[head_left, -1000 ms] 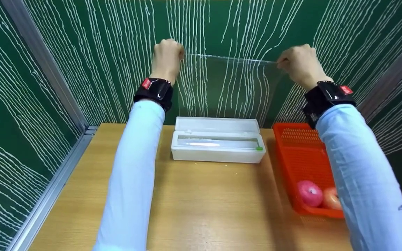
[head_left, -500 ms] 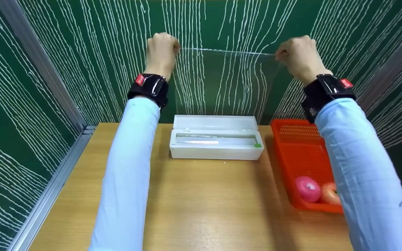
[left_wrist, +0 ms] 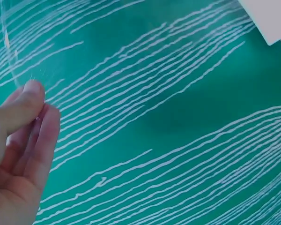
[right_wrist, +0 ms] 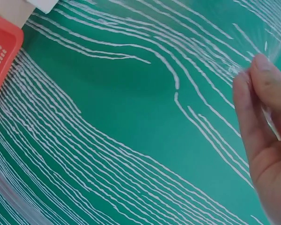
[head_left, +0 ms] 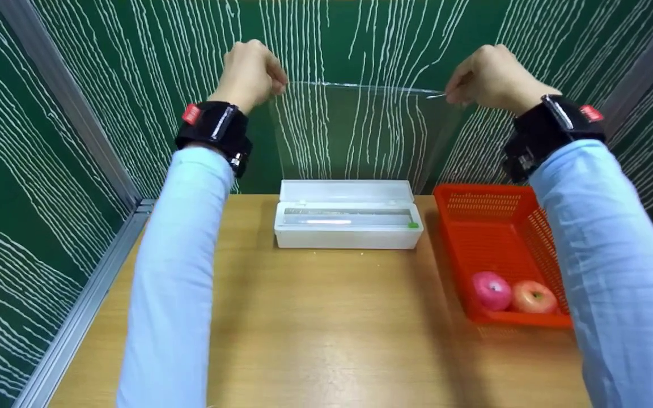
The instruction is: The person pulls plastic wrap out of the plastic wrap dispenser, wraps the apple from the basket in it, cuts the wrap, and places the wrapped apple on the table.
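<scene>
A clear sheet of plastic wrap point(head_left: 360, 113) is stretched between my two hands, high above the back of the table. Its left corner is pinched between thumb and fingers of my left hand point(head_left: 251, 73). My right hand point(head_left: 491, 79) pinches the opposite corner, where the film bunches into creases in the right wrist view. Below the sheet stands a white wrap box point(head_left: 349, 239), its lid raised at the back. A roll of film shows inside, with a small green slider point(head_left: 413, 225) at the right end. Where the sheet's lower edge ends is hard to see.
Right of the box sits an orange-red plastic basket point(head_left: 479, 238) with a pink fruit point(head_left: 492, 290) and an apple point(head_left: 535, 297) near its front. Green walls point(head_left: 185, 113) with white wavy lines enclose the wooden table point(head_left: 326, 317) at the back and sides.
Both hands have risen slightly in the head view, with the wrists turning outward. The sheet stays stretched between them. The box and basket appear higher in view as the head camera tilts.
</scene>
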